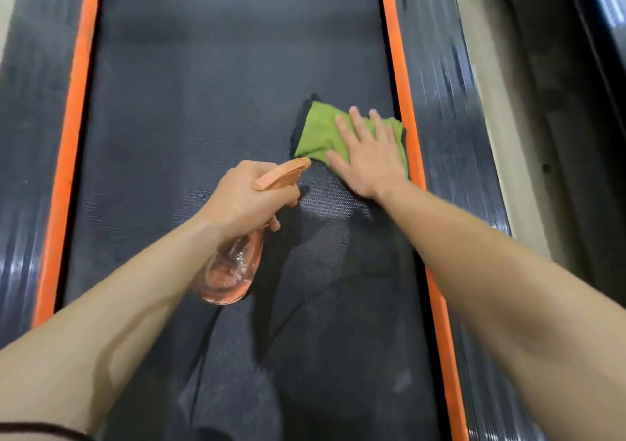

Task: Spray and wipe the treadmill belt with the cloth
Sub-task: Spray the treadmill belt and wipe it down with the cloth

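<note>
A person bends over a treadmill belt, both bare forearms reaching forward in the view from a head-worn camera. The right hand lies palm down on a green cloth, its fingers straight and slightly apart, pressing the cloth onto the dark belt close against the belt's right edge. The cloth's outer side meets the right orange strip that borders the belt there. The left hand grips a translucent peach spray bottle at the neck, fingers curled round it beneath the orange trigger head, whose nozzle points at the near corner of the cloth and ends just beside it. The bottle's body hangs tilted under the wrist, above the middle of the belt. A darker patch edges the cloth's left side; whether it is shadow or moisture cannot be told. A left orange strip runs along the belt's left edge, and ribbed dark side rails lie outside both strips. Pale floor shows beyond the right rail. A thin dark band circles the left arm.
</note>
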Motion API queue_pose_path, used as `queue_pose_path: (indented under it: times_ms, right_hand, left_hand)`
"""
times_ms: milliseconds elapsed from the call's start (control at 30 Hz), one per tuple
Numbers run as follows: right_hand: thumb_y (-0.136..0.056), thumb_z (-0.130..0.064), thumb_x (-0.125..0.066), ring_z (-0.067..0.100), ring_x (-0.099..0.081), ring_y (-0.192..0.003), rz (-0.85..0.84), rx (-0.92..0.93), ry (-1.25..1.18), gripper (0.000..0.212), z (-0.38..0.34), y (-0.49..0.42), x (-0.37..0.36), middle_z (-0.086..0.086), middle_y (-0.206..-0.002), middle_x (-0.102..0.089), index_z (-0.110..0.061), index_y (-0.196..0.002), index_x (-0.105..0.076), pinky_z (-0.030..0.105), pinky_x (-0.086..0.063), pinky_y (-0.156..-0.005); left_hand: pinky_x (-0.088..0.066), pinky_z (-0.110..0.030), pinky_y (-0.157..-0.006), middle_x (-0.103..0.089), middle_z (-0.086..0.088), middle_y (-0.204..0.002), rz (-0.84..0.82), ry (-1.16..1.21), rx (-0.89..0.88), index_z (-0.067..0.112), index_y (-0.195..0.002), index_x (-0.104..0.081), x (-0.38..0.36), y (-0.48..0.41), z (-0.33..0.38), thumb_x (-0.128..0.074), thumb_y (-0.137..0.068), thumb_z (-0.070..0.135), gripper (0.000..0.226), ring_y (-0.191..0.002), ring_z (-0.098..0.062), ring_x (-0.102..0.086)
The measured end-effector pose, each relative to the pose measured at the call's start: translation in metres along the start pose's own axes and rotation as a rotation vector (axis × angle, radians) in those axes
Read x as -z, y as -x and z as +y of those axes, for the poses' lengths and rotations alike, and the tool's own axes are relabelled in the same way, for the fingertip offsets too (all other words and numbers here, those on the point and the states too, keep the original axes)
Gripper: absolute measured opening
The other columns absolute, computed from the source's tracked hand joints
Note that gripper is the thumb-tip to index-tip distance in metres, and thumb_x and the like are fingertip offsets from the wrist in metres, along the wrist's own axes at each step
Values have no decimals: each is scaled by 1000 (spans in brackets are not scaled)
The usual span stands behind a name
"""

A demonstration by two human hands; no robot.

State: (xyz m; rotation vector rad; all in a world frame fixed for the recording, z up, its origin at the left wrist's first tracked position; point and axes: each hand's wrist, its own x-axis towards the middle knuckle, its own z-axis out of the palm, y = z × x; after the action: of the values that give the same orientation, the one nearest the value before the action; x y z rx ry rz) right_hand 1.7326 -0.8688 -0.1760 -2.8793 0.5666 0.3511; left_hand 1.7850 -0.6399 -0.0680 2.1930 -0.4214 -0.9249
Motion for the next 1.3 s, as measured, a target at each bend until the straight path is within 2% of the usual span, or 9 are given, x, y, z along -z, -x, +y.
queue_pose_path:
  times_ms: [100, 367, 500, 600, 733, 800, 933, 1067, 1300]
  right_hand:
    - [-101, -64, -23, 37, -6, -155, 40, -18, 6, 72, -2, -2, -3, 2, -170, -9, -26, -162, -13, 54, -9, -124]
    - [-98, -60, -40, 35, -20, -153, 41, 262, 80, 68, -17, 181, -58, 0, -168, -21, -30, -159, -28, 55, -20, -122]
    - [-97, -58, -40, 35, -18, -154, 34, 26, 19, 69, -38, 202, -65, -1, -169, -18, -31, -159, -28, 56, -19, -122]
    - [-96, -56, -44, 35, -21, -153, 60, -20, -2, 70, -57, 236, -81, 1, -169, -19, -27, -158, -31, 55, -20, -120]
    - [-96, -57, -45, 35, -24, -152, 76, -4, 10, 70, -61, 258, -88, 2, -169, -19, -26, -158, -32, 55, -20, -120]
    - [-97, -57, -44, 35, -23, -153, 60, 6, 0, 70, -63, 265, -90, 2, -169, -18, -27, -158, -31, 55, -19, -120]
    - [-96, -56, -46, 34, -24, -152, 80, 36, -18, 69, -59, 277, -90, 1, -168, -21, -28, -158, -32, 53, -18, -120]
    - [-96, -55, -47, 33, -23, -153, 66, 40, -30, 69, -58, 289, -91, 0, -168, -20, -29, -158, -31, 53, -18, -120]
    - [-96, -54, -47, 35, -21, -153, 40, 66, -4, 69, -56, 295, -92, 2, -169, -19, -28, -158, -31, 55, -17, -121]
  left_hand:
    - [-59, -46, -80, -75, -21, -97, 33, 20, 18, 2, -96, -71, 8, 8, -6, -65, -71, 36, 43, -49, -20, -71]
    - [-51, -35, -67, -72, -21, -98, 3, 97, 27, 9, -102, -73, 8, 16, -22, -66, -74, 37, 41, -49, -22, -69]
    - [-62, -49, -73, -74, -18, -93, -68, 78, -15, 9, -101, -74, -8, 9, -11, -66, -72, 36, 41, -59, -27, -71]
    - [-64, -53, -71, -73, -17, -91, -187, -22, -54, 5, -95, -71, -28, 1, 5, -64, -72, 33, 37, -70, -31, -76]
    - [-63, -37, -66, -65, -4, -68, -244, -152, -101, 8, -75, -61, -52, -13, 24, -67, -74, 31, 24, -58, -22, -72]
    - [-59, -29, -63, -72, -3, -67, -241, -256, -101, 16, -68, -58, -60, -18, 31, -68, -79, 29, 20, -54, -20, -74]
    - [-53, -22, -55, -78, -7, -71, -260, -379, -97, 15, -69, -63, -70, -22, 38, -68, -80, 31, 21, -51, -15, -73]
    - [-59, -27, -71, -74, -7, -68, -306, -404, -147, 14, -72, -65, -73, -12, 35, -70, -81, 28, 18, -53, -15, -74]
    - [-59, -26, -65, -74, -2, -67, -328, -355, -104, 15, -78, -68, -71, 19, 2, -74, -82, 29, 16, -53, -17, -74]
